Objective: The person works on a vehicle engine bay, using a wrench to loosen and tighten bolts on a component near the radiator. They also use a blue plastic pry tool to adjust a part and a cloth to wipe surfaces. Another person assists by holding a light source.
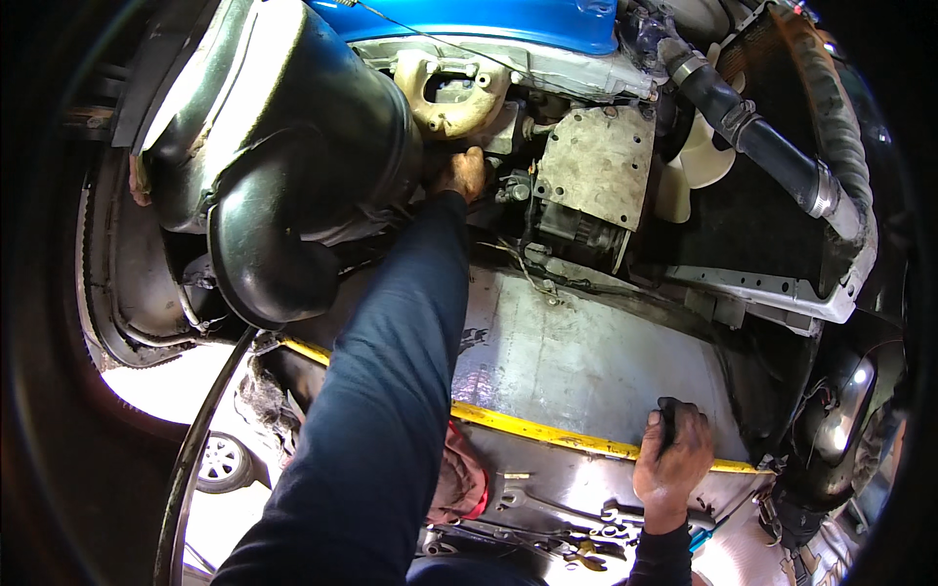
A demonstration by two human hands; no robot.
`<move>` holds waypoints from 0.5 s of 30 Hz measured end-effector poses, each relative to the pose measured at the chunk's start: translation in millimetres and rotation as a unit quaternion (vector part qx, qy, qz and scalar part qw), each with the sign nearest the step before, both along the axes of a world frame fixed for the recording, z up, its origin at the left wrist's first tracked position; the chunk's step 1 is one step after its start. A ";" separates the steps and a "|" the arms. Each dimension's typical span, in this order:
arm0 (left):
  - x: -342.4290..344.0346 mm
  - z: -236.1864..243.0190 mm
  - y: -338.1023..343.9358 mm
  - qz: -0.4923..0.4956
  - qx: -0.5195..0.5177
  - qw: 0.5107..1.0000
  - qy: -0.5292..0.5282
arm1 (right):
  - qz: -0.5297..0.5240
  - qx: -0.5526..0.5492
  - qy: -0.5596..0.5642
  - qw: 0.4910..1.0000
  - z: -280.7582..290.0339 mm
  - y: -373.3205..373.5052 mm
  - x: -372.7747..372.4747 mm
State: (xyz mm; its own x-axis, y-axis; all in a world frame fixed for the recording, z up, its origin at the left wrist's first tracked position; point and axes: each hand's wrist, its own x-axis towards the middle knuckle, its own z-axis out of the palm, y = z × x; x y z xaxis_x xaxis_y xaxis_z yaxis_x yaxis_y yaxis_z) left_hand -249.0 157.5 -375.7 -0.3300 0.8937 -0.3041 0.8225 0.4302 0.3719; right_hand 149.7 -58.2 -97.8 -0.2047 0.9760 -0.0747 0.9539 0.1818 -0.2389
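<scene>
My left hand [467, 174] reaches deep into the engine bay, below the tan exhaust manifold [451, 115] and left of a flat metal plate with bolt holes [594, 164]. Its fingers are curled in, and what they grip is hidden. Close to the near right, my right hand [676, 459] rests at the yellow-edged grey panel [547, 342]. A small black object [668, 422], whose kind I cannot make out, sits between the thumb and bent fingers.
A large black air housing [322, 127] fills the left. A black hose [752, 132] with clamps runs past a pale fan [705, 151] on the right. Several wrenches [547, 506] and a red cloth [459, 479] lie nearest me. A blue cover [489, 21] tops the engine.
</scene>
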 end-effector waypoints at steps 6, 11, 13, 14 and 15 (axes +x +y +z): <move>-9.3 2.3 15.3 -0.361 -0.042 0.927 0.090 | 0.006 0.002 0.010 1.000 -0.4 0.4 1.4; -2.3 -5.2 21.3 -0.243 -0.136 0.955 0.098 | 0.002 -0.008 0.024 1.000 -2.3 0.8 3.8; 1.1 -9.8 20.0 -0.222 -0.123 0.961 0.110 | 0.005 -0.012 0.022 1.000 -2.8 0.6 4.7; 2.3 -10.4 19.6 -0.214 -0.130 0.961 0.118 | 0.005 -0.020 0.019 1.000 -2.9 0.5 5.0; 3.5 -10.2 15.8 -0.191 -0.109 0.968 0.121 | 0.007 -0.012 0.021 1.000 -3.0 0.1 5.0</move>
State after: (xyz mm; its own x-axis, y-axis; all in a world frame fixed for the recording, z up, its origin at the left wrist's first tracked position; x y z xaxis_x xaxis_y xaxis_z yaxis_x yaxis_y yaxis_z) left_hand -245.4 173.2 -385.9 -0.0728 0.8878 -0.4545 0.9890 0.1232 0.0822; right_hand 154.8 -58.1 -100.8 -0.2221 0.9709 -0.0897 0.9402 0.1889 -0.2835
